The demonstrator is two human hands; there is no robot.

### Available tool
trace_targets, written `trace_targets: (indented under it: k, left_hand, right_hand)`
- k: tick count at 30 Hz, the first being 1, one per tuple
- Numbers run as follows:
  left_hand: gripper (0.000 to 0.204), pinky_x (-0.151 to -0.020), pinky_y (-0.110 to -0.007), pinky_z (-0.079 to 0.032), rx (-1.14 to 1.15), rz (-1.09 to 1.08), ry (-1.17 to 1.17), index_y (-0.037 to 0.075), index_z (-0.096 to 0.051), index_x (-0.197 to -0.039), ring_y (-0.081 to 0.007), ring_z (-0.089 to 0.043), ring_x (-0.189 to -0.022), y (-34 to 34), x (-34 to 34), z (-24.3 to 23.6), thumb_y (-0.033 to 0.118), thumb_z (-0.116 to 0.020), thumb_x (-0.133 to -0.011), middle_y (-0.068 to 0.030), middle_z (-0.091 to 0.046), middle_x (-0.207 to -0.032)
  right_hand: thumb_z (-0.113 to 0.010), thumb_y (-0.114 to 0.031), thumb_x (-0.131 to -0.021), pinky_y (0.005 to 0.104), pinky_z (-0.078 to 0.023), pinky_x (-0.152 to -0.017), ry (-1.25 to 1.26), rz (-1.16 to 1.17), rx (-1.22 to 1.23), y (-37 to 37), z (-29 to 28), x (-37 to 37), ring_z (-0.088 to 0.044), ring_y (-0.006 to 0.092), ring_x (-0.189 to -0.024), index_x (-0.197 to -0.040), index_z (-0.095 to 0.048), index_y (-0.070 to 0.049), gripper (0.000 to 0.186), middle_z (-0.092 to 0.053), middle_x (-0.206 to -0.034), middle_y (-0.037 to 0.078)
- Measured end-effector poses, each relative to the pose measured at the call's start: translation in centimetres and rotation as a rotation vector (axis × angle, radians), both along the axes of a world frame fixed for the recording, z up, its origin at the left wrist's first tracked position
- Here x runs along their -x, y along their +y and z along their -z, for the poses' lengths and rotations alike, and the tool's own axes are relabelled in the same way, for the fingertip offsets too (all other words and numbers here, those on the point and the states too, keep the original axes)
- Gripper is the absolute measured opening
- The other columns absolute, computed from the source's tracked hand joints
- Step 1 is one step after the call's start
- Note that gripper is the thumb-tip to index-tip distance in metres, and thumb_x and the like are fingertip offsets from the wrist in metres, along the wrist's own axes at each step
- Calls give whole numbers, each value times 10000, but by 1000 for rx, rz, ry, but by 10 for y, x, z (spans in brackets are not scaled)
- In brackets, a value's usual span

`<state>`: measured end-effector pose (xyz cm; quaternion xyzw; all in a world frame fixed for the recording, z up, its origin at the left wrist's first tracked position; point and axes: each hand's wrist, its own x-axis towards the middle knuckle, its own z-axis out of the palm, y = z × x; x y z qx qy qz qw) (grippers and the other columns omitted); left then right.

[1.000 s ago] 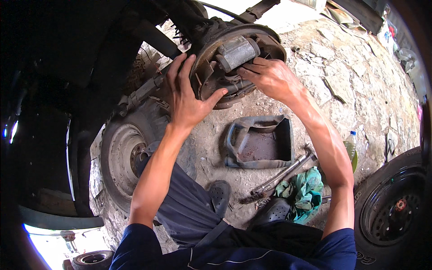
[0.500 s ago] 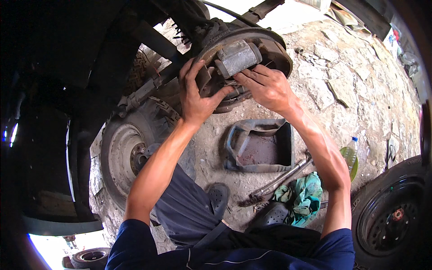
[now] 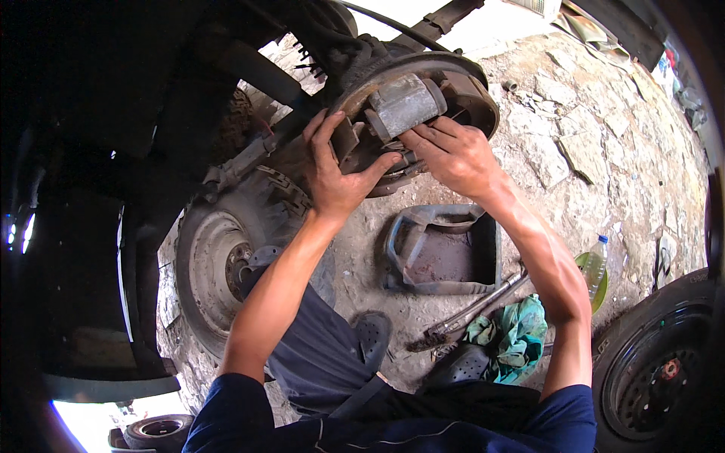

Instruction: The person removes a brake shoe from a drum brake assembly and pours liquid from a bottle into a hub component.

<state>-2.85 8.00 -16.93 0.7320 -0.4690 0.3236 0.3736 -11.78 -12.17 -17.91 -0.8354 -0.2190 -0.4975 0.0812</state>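
Before me is a drum brake assembly with its drum off; its round backing plate (image 3: 370, 75) is rusty and dark. A grey metal hub cylinder (image 3: 405, 106) sticks out from its middle. My left hand (image 3: 336, 170) grips the brake shoe (image 3: 345, 140) at the left side, fingers over its edge and thumb reaching below the hub. Just under the hub, the fingers of my right hand (image 3: 457, 155) are pinched together inside the assembly. What they hold is hidden. A coil spring (image 3: 413, 167) shows between the hands, at the lower edge.
A cut-open plastic container (image 3: 393, 257) with dark residue lies below the brake. Near my shoes are a long metal bar tool (image 3: 476, 309) and a green cloth (image 3: 517, 340). Wheels (image 3: 215, 260) lie left and right (image 3: 657, 362). A clear bottle (image 3: 596, 264) stands at right.
The whole view has shifted slightly, so things sit a little lower and to the right. Both hands keep nearly the same places on the brake, with the right fingers still under the hub.
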Motion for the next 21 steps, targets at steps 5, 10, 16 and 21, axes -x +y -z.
trace_targets:
  k: [5,10,16,21]
  left_hand:
    - [894,-994,-426,-401,-60,-77,-88,12,-376,-1308,-326,-434,-1207,1,21,-21,368,-890,-668,-167,-404,-1277]
    - [486,-789,-320,-477,-18,-10,-112,7,-572,-1100,-207,-555,-971,14,52,-26,250,-830,-767,-124,-586,-1056]
    - [278,-546,-226,-478,-185,102,1126,6,-660,-1009,-77,-596,-644,-2,88,-29,269,-670,-919,-51,-672,-794]
    - [420,-618,-261,-517,-6,192,1475,35,-610,-1126,-140,-647,-768,-12,84,-28,417,-481,-1009,-83,-682,-954]
  right_hand:
    - [-659,-99,-708,312,-566,-686,204,1,57,-9,-10,13,-638,195,-871,-1058,-700,-60,355,-703,-989,51]
    - [-655,-83,-701,328,-561,-716,224,-47,80,-17,-21,22,-633,216,-906,-1047,-710,-48,351,-709,-986,53]
    - [-662,-59,-686,309,-558,-714,184,-67,31,-13,-18,28,-637,202,-853,-1040,-722,-75,360,-714,-999,50]
    - [-656,-34,-693,300,-556,-724,137,-55,-6,-14,-10,27,-604,181,-832,-1068,-710,-106,386,-702,-1043,-3]
